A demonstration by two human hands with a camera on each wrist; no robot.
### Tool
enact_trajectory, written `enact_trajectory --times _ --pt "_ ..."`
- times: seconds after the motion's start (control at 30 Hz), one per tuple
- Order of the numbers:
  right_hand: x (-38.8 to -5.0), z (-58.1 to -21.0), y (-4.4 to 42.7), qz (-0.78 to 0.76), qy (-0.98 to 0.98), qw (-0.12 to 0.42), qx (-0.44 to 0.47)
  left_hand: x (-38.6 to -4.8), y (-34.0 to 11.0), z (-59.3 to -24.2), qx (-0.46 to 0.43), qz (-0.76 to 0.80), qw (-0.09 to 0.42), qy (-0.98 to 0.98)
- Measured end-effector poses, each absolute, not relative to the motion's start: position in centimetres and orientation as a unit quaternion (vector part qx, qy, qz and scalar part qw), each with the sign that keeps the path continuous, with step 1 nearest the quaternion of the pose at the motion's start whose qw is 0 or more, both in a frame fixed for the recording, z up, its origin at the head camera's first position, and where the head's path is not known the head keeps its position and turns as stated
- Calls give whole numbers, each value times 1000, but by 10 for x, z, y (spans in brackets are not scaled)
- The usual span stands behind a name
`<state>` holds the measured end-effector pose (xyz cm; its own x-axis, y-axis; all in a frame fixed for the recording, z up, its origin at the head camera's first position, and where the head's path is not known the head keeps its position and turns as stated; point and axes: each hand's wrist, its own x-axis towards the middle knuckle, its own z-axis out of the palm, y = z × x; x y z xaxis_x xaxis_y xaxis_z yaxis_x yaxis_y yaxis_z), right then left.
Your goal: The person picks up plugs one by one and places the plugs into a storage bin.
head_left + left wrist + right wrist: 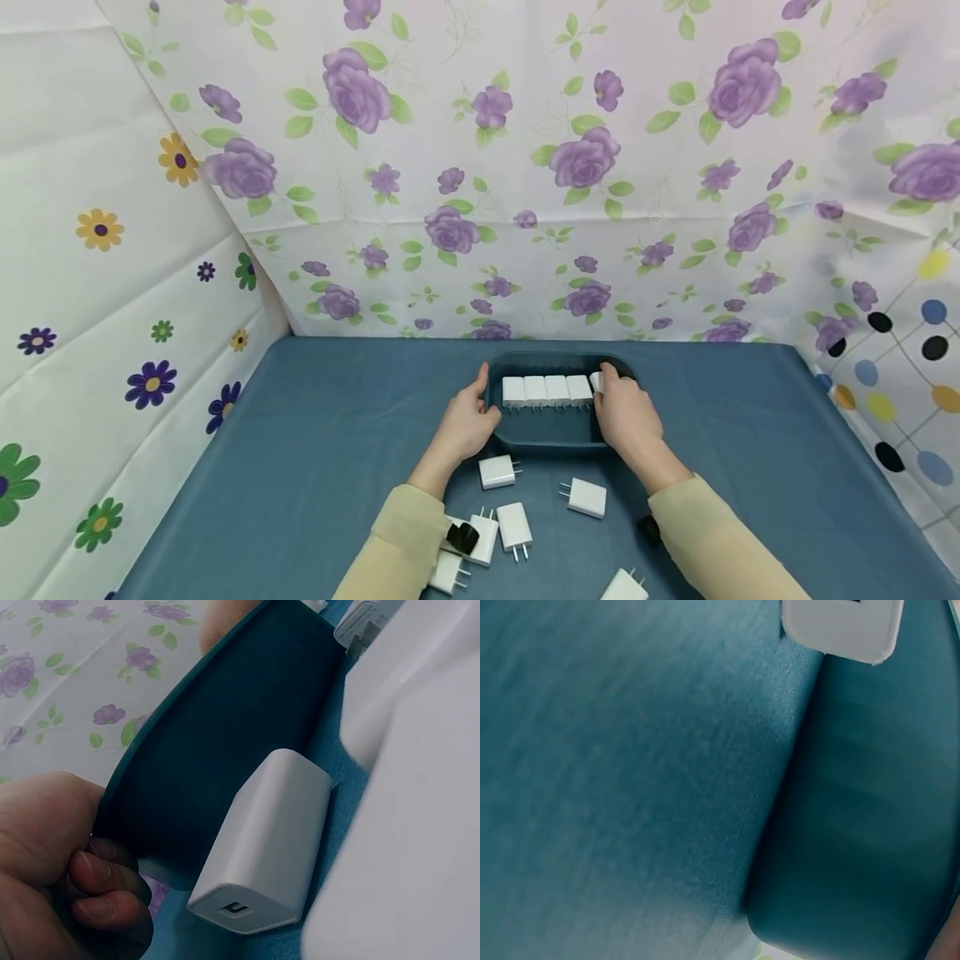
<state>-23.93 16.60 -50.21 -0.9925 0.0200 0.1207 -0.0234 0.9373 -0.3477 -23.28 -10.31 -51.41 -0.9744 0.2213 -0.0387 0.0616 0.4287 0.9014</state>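
Note:
A dark teal tray (555, 443) lies in the middle of the table in the head view. Its left rim is gripped by my left hand (467, 419), whose curled fingers (112, 889) show against the tray's wall in the left wrist view. Inside stand several white charger plugs (557, 390) in a row, prongs toward me. At the row's right end my right hand (628, 408) pinches another white charger plug (596, 381), mostly hidden by the fingers. The right wrist view shows the tray's outer wall (855, 802) and little of that hand.
Several loose white charger plugs lie on the blue tabletop before the tray, among them one near my left wrist (497, 472), one to the right (587, 497) and one with prongs toward me (514, 527). Flowered cloth (480, 167) hangs behind the table.

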Motion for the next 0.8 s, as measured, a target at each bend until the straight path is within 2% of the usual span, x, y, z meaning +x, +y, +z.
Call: enact_trajectory --times 0.67,0.8 --pt "-238 -503 165 169 -984 63 -4 -232 -103 -514 86 531 72 840" --pt "-239 -502 165 179 -983 47 -8 -232 -103 -514 88 534 72 838"
